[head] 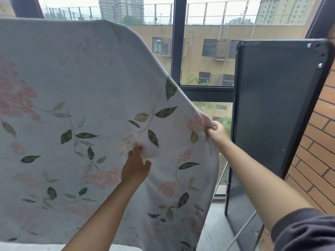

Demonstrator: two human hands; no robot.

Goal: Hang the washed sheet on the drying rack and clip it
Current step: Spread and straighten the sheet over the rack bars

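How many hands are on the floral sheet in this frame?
2. The left hand touches the face of the floral sheet near its middle, where the cloth puckers at the fingertips. The right hand grips its right edge.

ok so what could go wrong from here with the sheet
1. No clip shows on the sheet. Only the left hand and right hand grip it, so if they let go it may slide down.
2. The right hand holds the sheet's edge near the dark panel, so the washed cloth could brush against it.
3. The cloth puckers where the left hand pinches it, so it may dry creased unless smoothed.
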